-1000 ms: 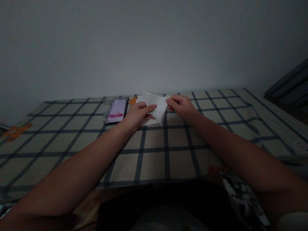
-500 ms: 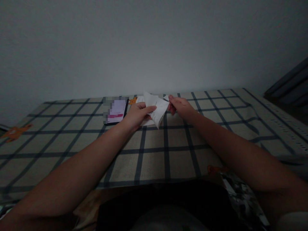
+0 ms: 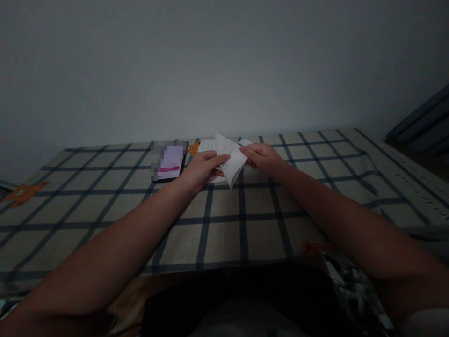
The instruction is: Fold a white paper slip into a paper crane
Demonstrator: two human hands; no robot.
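Note:
My left hand (image 3: 203,169) pinches a folded sheet of white paper (image 3: 232,164), thumb on top and fingers beneath. From the other side my right hand (image 3: 263,158) has its thumb and fingers closed on the paper's right edge. The sheet is held above the table, one corner sticking up and another pointing down. Behind and below it lies more white paper (image 3: 206,145) with faint print, partly covered by my left hand and the folded sheet. A small white piece (image 3: 244,142) shows just behind my right fingers; I cannot make out what it is.
A tablet or phone (image 3: 171,161) with a lit, partly blurred screen lies left of my left hand. The checked tablecloth (image 3: 224,234) reaches back to a plain wall (image 3: 224,70). Dark striped fabric (image 3: 421,117) stands at the far right.
My right hand has moved slightly left and closed on the right edge of the folded paper. My left hand and the sheet have shifted a little to the right.

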